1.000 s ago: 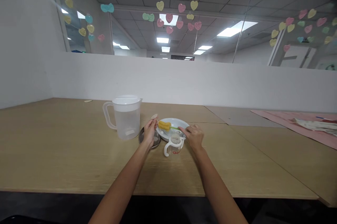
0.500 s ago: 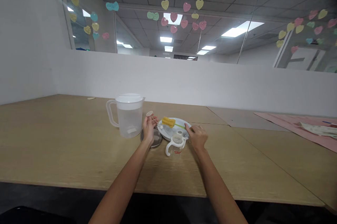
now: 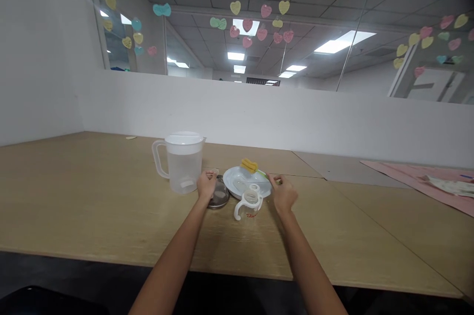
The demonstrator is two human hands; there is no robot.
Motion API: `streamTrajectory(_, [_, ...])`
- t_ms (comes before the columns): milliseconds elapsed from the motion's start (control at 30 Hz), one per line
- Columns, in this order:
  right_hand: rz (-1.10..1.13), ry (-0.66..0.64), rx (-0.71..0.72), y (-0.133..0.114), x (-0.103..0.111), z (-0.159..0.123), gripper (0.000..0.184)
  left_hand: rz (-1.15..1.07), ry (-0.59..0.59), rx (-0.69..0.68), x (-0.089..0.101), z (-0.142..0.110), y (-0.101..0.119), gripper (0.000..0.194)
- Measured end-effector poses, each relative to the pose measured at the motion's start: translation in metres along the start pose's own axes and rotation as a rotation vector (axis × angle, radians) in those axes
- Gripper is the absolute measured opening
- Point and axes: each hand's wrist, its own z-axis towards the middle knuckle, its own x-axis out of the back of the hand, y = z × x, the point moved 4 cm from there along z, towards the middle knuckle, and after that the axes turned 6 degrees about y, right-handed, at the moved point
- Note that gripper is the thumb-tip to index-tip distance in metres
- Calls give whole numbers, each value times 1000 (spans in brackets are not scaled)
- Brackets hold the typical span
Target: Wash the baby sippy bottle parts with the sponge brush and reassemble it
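Note:
My left hand [image 3: 206, 185] is closed on a pale straw piece [image 3: 213, 172] with a disc-like top; most of it is hidden by the fingers. That hand is over the edge of a dark metal dish [image 3: 219, 203]. My right hand [image 3: 285, 195] pinches the green handle of a sponge brush [image 3: 249, 165], whose yellow head is above the far rim of a white plate [image 3: 230, 187]. Between my forearms stands a small clear cup [image 3: 249, 212] with a white two-handled collar and red print, in front of the plate. Something clear lies in the plate.
Left of the dish stands a translucent lidded pitcher [image 3: 184, 172]. A pink cloth [image 3: 398, 177] with papers on it lies at the far right of the wooden table [image 3: 111, 206]. Behind the table runs a white wall [image 3: 237, 112] below windows with heart-shaped notes.
The sponge head has moved up and right, away from the plate's middle. My left hand has turned and shifted slightly left, so the straw piece is now mostly hidden.

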Motion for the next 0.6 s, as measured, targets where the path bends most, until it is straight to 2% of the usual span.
streamTrajectory(133, [132, -22, -37, 0, -1, 1, 60, 160, -22, -38, 3, 0, -4, 8])
streamTrajectory(267, [324, -12, -162, 6, -5, 5, 49, 243, -47, -117, 5, -4, -3, 9])
streamTrajectory(367, [499, 10, -319, 13, -9, 8, 42, 288, -65, -194, 5, -9, -1, 12])
streamTrajectory(433, [651, 17, -474, 20, -13, 9, 43, 321, -66, -250, 5, -11, 3, 13])
streamTrajectory(533, [895, 18, -686, 26, -19, 8, 47, 354, -50, -322, 4, -16, 14, 13])
streamTrajectory(600, [996, 30, -756, 27, -21, 8, 48, 358, -29, -422, 4, -21, 27, 18])
